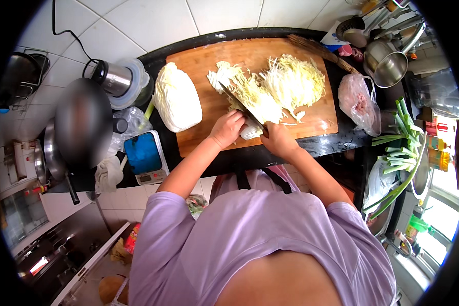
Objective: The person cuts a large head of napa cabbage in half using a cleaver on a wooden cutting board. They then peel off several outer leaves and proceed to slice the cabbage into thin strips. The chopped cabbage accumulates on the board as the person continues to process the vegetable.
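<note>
A wooden cutting board (199, 139) lies on the dark counter before me. My right hand (278, 138) grips the handle of a kitchen knife (241, 105), its dark blade slanting to the upper left across the board. Close beside the blade, my left hand (228, 129) holds down a piece of napa cabbage (251, 132), partly hidden by the fingers and knife. Shredded cabbage (258, 93) lies along the blade's far side, joining a larger shredded heap (296, 82) to the right. On the board's left edge rests a large uncut chunk of napa cabbage (178, 98).
Left of the board are a digital kitchen scale (143, 155), a food chopper (116, 78) and a frying pan (53, 153). Rightward lie a plastic bag of pinkish food (360, 101), leeks or scallions (403, 153) and a steel saucepan (390, 69). A brush-like whisk (317, 48) touches the board's back corner.
</note>
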Action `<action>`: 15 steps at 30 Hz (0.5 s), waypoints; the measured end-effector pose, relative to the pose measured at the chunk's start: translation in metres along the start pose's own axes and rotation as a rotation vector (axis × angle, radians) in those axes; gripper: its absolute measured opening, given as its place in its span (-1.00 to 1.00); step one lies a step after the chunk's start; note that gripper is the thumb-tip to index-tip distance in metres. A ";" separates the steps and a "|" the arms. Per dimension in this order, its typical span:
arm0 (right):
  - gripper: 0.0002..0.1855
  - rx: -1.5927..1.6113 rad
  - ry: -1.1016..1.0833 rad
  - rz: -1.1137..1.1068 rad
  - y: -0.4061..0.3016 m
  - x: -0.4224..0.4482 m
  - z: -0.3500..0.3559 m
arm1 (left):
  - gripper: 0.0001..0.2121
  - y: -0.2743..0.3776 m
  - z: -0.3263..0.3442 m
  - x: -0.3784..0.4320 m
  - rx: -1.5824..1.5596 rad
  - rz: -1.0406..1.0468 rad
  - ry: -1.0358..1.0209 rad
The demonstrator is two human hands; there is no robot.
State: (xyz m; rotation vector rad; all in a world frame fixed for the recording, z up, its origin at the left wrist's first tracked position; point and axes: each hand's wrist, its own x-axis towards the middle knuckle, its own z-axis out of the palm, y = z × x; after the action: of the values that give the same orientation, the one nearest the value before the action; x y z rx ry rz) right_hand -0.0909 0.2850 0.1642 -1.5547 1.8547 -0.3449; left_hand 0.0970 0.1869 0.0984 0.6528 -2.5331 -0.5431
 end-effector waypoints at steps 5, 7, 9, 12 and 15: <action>-0.77 -0.001 -0.084 0.082 -0.010 -0.024 -0.015 | -0.89 0.003 0.000 0.001 -0.043 0.029 0.135; -0.77 0.011 -0.004 0.110 -0.002 -0.003 0.007 | -0.86 0.001 -0.001 -0.001 -0.007 0.007 0.005; -0.76 0.013 -0.003 0.078 -0.001 0.003 0.008 | -0.85 0.001 -0.004 -0.001 0.000 0.067 0.017; -0.75 0.005 -0.058 0.060 -0.008 -0.004 -0.010 | -0.80 -0.003 -0.009 -0.003 0.018 0.114 0.010; -0.75 -0.040 -0.126 0.081 -0.025 -0.034 -0.036 | -0.76 -0.005 -0.006 -0.008 0.059 0.111 0.019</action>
State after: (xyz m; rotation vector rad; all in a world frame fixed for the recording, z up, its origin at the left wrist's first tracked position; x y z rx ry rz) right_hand -0.0932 0.3031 0.2167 -1.4876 1.8301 -0.1707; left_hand 0.1083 0.1859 0.0978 0.5309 -2.5582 -0.4232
